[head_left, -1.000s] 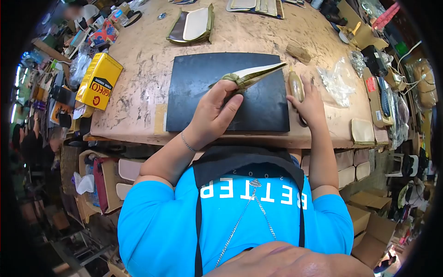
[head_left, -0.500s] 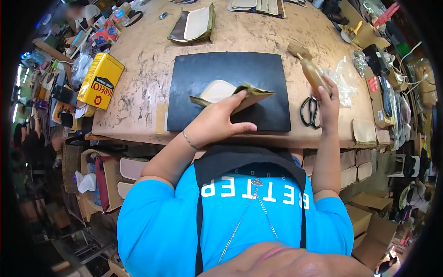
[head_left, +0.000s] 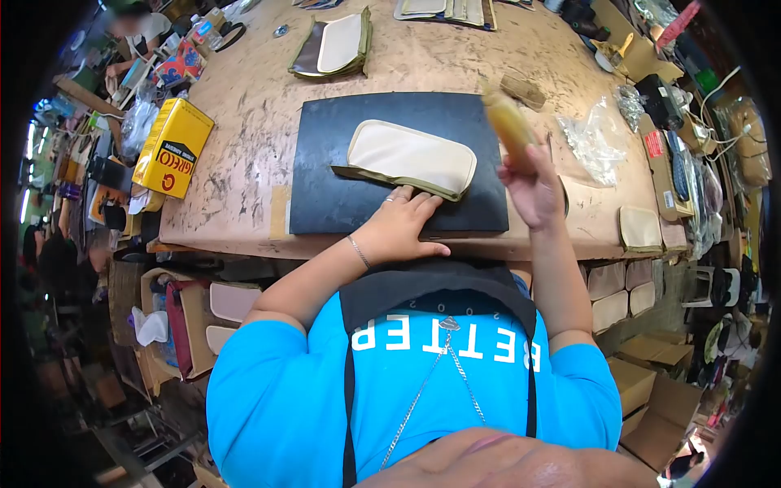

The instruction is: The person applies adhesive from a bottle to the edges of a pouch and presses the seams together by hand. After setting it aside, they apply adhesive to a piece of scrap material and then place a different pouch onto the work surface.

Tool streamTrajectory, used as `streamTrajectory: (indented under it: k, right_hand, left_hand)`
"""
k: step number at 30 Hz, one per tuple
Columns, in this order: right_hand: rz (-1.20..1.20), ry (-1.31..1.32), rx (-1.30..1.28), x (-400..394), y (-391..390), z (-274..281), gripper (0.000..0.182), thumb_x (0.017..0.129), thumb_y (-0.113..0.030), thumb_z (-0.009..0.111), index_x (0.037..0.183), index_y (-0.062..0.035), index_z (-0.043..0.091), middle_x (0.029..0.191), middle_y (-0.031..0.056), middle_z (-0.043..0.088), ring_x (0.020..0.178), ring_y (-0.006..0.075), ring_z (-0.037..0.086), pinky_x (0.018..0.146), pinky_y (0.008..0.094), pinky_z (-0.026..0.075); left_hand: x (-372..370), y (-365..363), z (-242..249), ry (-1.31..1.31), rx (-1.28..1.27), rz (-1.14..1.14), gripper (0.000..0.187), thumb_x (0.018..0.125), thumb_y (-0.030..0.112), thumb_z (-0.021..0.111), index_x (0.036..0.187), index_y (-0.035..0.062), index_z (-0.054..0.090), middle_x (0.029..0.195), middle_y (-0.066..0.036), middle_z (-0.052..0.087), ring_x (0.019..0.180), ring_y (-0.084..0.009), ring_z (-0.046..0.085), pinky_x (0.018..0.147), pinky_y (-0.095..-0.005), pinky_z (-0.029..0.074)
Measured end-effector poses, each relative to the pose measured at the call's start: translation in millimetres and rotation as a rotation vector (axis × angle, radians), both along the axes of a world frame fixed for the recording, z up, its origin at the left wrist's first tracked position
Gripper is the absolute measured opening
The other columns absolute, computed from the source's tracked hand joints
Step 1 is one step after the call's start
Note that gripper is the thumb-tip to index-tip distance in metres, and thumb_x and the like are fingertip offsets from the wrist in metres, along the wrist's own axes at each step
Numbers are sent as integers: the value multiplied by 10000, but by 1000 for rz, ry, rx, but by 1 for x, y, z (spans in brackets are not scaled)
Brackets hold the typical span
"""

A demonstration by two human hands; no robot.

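A beige padded piece with an olive fabric border lies flat on the black mat in the middle of the workbench. My left hand rests flat on the mat, its fingertips touching the near edge of the piece. My right hand is raised over the mat's right edge and holds a tan squeeze bottle, blurred from motion, tilted with its tip up and left.
A yellow tin stands at the bench's left. More beige and olive pieces lie behind the mat, another at the right edge. A crumpled plastic bag and a small brush sit to the right. Clutter rings the bench.
My left hand has laid the folded piece down flat on the mat and now rests at its edge. My right hand picked up the bottle and swung it left over the mat.
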State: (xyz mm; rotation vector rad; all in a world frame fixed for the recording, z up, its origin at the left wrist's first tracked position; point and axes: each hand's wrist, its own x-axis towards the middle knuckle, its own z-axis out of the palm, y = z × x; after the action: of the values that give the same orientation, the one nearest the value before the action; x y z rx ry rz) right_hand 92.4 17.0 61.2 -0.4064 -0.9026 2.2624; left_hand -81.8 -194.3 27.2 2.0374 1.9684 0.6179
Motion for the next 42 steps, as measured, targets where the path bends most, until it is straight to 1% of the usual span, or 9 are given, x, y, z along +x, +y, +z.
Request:
streamTrajectory:
  k: [4,12,16,22,28,31,34,40,42]
  right_hand:
    - [138,12,-59,-42,-8,-17,509,920,-203,689,1369,-166,450,1165,78,619,949,215,638,863,394,521]
    - [229,9,-84,-61,-7,-64,468,981,-236,623,1395,-147,424,1245,105,600,1004,238,633,954,447,523]
    - [265,-37,9,-64,-12,-63,465,984,-197,617,1392,-108,413,1281,119,588,1043,242,639,1004,455,515]
    - [270,-3,-35,-61,-9,-64,471,986,-185,617,1398,-104,404,1266,129,591,1035,244,648,1000,451,521]
    - [287,-12,-8,-64,-8,-64,475,990,-201,617,1400,-100,400,1253,131,591,1017,246,651,1002,462,520]
    - [271,-18,-11,-63,-10,-64,474,991,-200,615,1401,-99,398,1256,131,588,1017,246,649,998,459,523]
    - [264,-19,-21,-62,-11,-62,470,992,-196,612,1399,-100,398,1258,131,586,1015,247,649,992,452,527]
    - [271,-22,-19,-62,-11,-62,466,992,-189,611,1397,-101,399,1258,131,588,1014,244,650,985,448,531]
    - [270,-24,-19,-62,-11,-61,466,991,-187,611,1397,-101,399,1256,130,590,1011,243,651,984,448,532]
  left_hand:
    - [2,8,-16,141,90,60,771,807,589,698,1312,25,555,1338,-174,522,1320,-426,404,1159,-521,293]
    - [-22,19,-17,42,210,76,530,841,481,710,1123,36,647,1219,-176,596,1199,-425,509,1090,-480,392]
    - [-30,30,-19,205,23,201,472,908,484,639,1055,38,675,1229,-163,600,1171,-378,524,1049,-474,419]
    - [-43,33,-24,157,191,190,443,967,459,551,1088,45,655,1256,-159,579,1196,-364,507,1043,-485,414]
    - [-58,35,-38,199,222,112,292,905,276,565,1083,60,649,1216,-149,592,1208,-364,507,1064,-486,384]
    - [-57,39,-43,84,182,161,317,832,268,621,1077,70,654,1198,-148,600,1235,-359,499,1072,-480,379]
    - [-45,39,-45,150,186,320,425,807,348,665,1131,73,651,1242,-141,599,1280,-350,496,1103,-563,333]
    - [-37,37,-30,250,27,489,731,768,436,710,1376,76,523,1443,-152,478,1427,-318,379,1116,-756,81]
    - [-38,38,-28,225,-9,476,760,770,462,698,1389,62,514,1446,-158,475,1438,-319,365,1133,-740,82]
